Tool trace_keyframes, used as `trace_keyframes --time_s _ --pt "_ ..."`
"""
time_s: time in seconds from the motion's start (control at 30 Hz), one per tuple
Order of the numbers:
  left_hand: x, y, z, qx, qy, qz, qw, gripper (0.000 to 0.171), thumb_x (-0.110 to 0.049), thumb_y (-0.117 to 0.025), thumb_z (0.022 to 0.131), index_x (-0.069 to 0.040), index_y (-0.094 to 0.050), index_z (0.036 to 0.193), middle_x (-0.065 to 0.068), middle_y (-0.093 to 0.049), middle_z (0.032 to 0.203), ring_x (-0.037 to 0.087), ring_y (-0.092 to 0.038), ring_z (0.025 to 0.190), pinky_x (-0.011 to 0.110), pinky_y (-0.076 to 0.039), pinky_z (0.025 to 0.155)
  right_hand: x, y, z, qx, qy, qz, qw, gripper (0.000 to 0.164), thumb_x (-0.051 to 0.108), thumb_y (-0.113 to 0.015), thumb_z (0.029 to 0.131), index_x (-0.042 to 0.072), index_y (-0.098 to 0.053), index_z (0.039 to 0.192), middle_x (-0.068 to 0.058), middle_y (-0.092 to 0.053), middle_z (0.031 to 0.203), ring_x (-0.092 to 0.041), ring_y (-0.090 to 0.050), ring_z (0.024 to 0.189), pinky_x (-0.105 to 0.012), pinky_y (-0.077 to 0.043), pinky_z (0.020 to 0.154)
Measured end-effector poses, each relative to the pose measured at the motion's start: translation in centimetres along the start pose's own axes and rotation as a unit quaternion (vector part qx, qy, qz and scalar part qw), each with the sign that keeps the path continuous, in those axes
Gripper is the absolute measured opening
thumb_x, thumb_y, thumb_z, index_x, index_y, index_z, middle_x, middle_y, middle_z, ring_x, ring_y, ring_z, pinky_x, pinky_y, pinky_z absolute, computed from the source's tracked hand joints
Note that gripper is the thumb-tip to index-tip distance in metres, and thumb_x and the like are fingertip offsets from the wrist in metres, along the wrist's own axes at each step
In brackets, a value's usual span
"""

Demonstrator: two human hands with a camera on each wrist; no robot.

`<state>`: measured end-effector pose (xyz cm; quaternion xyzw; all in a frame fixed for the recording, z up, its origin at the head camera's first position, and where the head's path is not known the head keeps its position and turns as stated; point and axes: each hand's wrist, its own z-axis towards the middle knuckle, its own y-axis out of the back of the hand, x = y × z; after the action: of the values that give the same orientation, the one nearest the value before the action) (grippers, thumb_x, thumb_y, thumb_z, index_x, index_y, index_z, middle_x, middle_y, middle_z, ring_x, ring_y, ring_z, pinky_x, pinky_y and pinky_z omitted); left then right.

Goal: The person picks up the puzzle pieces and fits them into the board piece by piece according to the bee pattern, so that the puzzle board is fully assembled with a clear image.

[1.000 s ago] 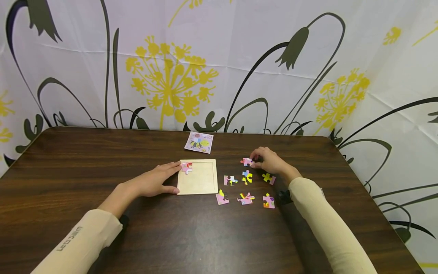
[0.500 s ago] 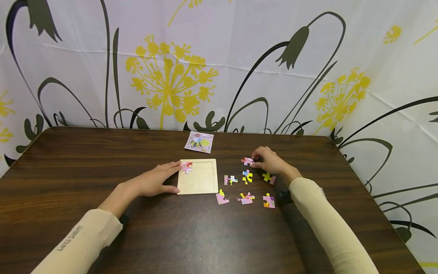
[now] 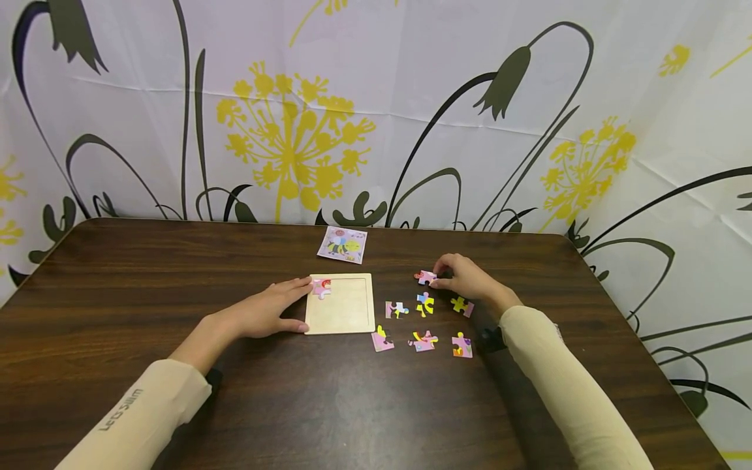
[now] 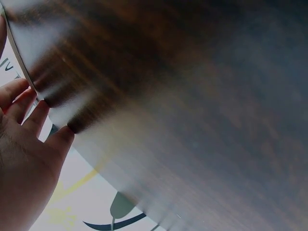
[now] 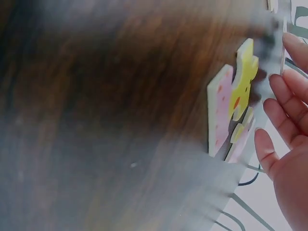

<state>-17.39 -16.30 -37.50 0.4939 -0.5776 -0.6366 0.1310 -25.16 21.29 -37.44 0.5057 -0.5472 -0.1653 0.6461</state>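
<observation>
My left hand (image 3: 258, 309) rests along the left side of a shallow wooden puzzle tray (image 3: 341, 328), fingers at its upper left corner and thumb at the lower left. A pink and red puzzle piece (image 3: 320, 288) lies in the tray's upper left corner. To the right of the tray, my right hand (image 3: 467, 277) pinches the right edge of another pink and red puzzle piece (image 3: 425, 278) between thumb and forefinger, low at the table. In the right wrist view, a yellow and pink puzzle piece (image 5: 245, 79) lies near the right hand (image 5: 293, 144).
Several loose puzzle pieces lie right of the tray, among them a blue and yellow piece (image 3: 425, 304) and a pink corner piece (image 3: 462, 345). A square bee picture card (image 3: 343, 245) lies behind the tray. A flowered curtain (image 3: 399, 98) hangs behind the dark wooden table (image 3: 329, 405).
My right hand has shifted very slightly to the right, still at the same pink and red piece. The left hand and the tray stay in place.
</observation>
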Motion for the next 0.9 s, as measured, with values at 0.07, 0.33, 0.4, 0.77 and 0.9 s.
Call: trace_keyframes --time_s 0.07,0.33,0.4,0.77,0.9 --pt "0.0 0.0 0.0 0.001 0.002 -0.002 1.0 0.077 -0.036 -0.064 0.084 0.005 -0.029 0.14 0.024 -0.022 0.146 0.041 -0.019 0.133 0.057 -0.014 0.104 0.1 0.0 0.0 0.003 -0.004 0.008 1.0 0.019 0.015 -0.068 0.083 0.003 -0.059 0.094 -0.009 -0.058 0.096 -0.023 -0.05 0.09 -0.04 -0.044 0.084" --pt "0.0 0.0 -0.2 -0.001 -0.001 -0.001 1.0 0.077 -0.037 -0.064 0.084 0.005 -0.03 0.139 0.025 -0.023 0.145 0.042 -0.019 0.132 0.057 -0.014 0.104 1.0 0.3 0.0 -0.014 0.005 0.04 0.999 0.021 0.016 -0.07 0.081 0.005 -0.059 0.095 -0.007 -0.058 0.096 -0.021 -0.052 0.089 -0.037 -0.044 0.081" --pt "-0.1 0.1 -0.2 -0.002 -0.003 0.001 1.0 0.077 -0.038 -0.063 0.084 0.006 -0.03 0.139 0.025 -0.024 0.145 0.043 -0.02 0.131 0.057 -0.015 0.104 1.3 0.4 0.2 -0.018 0.016 0.038 0.999 0.021 0.016 -0.071 0.081 0.006 -0.059 0.095 -0.006 -0.058 0.095 -0.021 -0.053 0.089 -0.037 -0.045 0.08" --pt "-0.3 0.2 -0.2 -0.001 -0.002 0.002 1.0 0.077 -0.038 -0.063 0.084 0.006 -0.031 0.139 0.025 -0.024 0.145 0.043 -0.02 0.131 0.057 -0.015 0.104 3.4 0.3 1.3 -0.02 0.052 0.045 0.997 0.02 0.016 -0.072 0.08 0.005 -0.061 0.092 -0.005 -0.059 0.094 -0.018 -0.055 0.088 -0.034 -0.046 0.078" --pt "-0.3 0.2 -0.2 -0.003 -0.004 0.002 1.0 0.076 -0.037 -0.063 0.084 0.006 -0.031 0.138 0.025 -0.024 0.144 0.043 -0.02 0.131 0.058 -0.015 0.104 4.4 -0.3 1.9 -0.015 0.055 0.046 0.997 0.02 0.017 -0.072 0.08 0.005 -0.061 0.092 -0.004 -0.06 0.094 -0.018 -0.055 0.089 -0.033 -0.046 0.079"
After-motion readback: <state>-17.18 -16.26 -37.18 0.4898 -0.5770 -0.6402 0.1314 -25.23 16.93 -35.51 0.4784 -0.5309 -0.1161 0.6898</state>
